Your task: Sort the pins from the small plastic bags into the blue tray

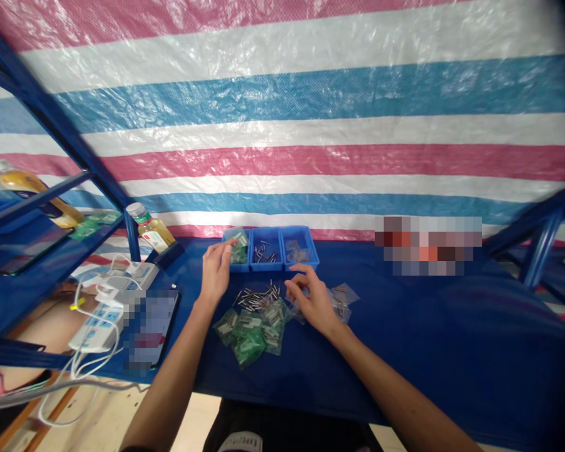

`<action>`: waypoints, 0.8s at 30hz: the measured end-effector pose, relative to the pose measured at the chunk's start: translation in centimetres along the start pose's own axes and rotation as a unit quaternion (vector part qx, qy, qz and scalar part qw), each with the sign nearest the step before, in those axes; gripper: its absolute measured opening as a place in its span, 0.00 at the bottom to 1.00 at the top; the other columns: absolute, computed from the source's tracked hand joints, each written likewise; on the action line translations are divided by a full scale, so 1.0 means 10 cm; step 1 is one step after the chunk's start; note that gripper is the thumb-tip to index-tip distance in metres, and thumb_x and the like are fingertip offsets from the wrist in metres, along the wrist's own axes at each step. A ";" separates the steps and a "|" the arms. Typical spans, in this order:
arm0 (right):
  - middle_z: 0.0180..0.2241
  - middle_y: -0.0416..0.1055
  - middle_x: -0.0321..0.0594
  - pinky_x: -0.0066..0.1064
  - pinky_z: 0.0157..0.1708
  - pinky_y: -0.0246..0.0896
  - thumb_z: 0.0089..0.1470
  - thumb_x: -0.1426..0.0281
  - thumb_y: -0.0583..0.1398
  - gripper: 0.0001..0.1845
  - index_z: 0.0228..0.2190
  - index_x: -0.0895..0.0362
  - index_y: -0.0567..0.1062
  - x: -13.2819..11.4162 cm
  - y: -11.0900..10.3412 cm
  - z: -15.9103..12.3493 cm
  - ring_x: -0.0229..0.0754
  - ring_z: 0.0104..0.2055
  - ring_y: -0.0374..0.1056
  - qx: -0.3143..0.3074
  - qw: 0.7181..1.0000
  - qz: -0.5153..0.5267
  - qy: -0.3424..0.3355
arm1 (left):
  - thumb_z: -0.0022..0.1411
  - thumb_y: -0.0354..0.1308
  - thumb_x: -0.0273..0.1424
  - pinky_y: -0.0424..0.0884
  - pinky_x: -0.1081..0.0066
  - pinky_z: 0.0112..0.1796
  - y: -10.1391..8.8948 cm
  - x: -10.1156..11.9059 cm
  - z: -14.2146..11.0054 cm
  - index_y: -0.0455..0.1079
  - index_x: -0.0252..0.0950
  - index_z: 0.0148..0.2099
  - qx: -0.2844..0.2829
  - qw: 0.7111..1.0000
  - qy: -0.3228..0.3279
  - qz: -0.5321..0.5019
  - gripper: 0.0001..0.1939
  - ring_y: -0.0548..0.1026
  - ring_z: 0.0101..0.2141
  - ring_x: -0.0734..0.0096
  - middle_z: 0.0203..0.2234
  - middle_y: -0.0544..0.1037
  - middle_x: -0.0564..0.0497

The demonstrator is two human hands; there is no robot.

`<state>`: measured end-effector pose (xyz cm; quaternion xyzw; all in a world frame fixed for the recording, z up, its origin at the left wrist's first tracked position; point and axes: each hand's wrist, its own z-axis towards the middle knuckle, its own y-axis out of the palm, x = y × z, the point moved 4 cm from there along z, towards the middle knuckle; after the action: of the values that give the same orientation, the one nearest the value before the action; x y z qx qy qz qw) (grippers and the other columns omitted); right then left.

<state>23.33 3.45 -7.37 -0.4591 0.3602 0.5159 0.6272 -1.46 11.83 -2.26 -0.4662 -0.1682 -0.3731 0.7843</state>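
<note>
My left hand (215, 270) is at the left compartment of a blue three-part bin (266, 266), its bent fingers closed at the edge of a small green-tinted plastic packet (240, 248). My right hand (314, 297) hovers with curved fingers apart, close to clear plastic packets (343, 300) that it partly hides. Loose slim metal pins (258, 297) lie in a pile between my hands. Nearer to me is a heap of green-tinted packets (248, 339) with small metal pieces inside. More dark metal pins (264, 252) fill the middle compartment; clear packets (296, 252) lie in the right one.
On the blue table (433, 351), a phone (156, 326) and a white power strip (98, 323) with tangled cables lie at left. A drink bottle (151, 230) stands behind them. Blue metal frames flank the table, and a striped sheet (311, 132) hangs behind. Another person's arm (42, 326) shows at far left.
</note>
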 end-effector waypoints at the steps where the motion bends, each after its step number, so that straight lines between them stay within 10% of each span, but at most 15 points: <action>1: 0.25 0.71 0.31 0.29 0.25 0.61 0.65 0.61 0.58 0.16 0.52 0.51 0.66 0.01 0.01 0.00 0.40 0.25 0.69 -0.003 1.000 -0.001 0.001 | 0.77 0.41 0.43 0.65 0.59 0.56 -0.04 -0.05 0.08 0.77 0.41 0.56 0.000 1.000 -0.007 0.025 0.24 0.74 0.51 0.59 0.48 0.81 0.47; 11: 0.25 0.72 0.30 0.29 0.29 0.62 0.67 0.61 0.56 0.12 0.50 0.52 0.68 -0.02 0.00 0.00 0.39 0.25 0.68 -0.030 0.999 -0.029 -0.009 | 0.77 0.39 0.46 0.57 0.50 0.58 0.10 -0.33 0.42 0.81 0.44 0.50 -0.149 0.972 -0.041 0.175 0.28 0.70 0.52 0.52 0.47 0.81 0.46; 24: 0.25 0.72 0.32 0.29 0.27 0.60 0.68 0.61 0.54 0.11 0.47 0.52 0.69 -0.07 0.00 0.01 0.40 0.25 0.67 -0.057 0.997 -0.046 -0.018 | 0.76 0.43 0.42 0.52 0.45 0.64 0.34 -0.29 0.31 0.76 0.44 0.56 -0.174 0.951 0.088 0.238 0.22 0.71 0.59 0.52 0.58 0.76 0.44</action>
<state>23.16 3.32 -6.69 -0.5008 0.2975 0.5140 0.6297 -0.57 16.73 -4.50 -0.5870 0.0853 -0.2386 0.7689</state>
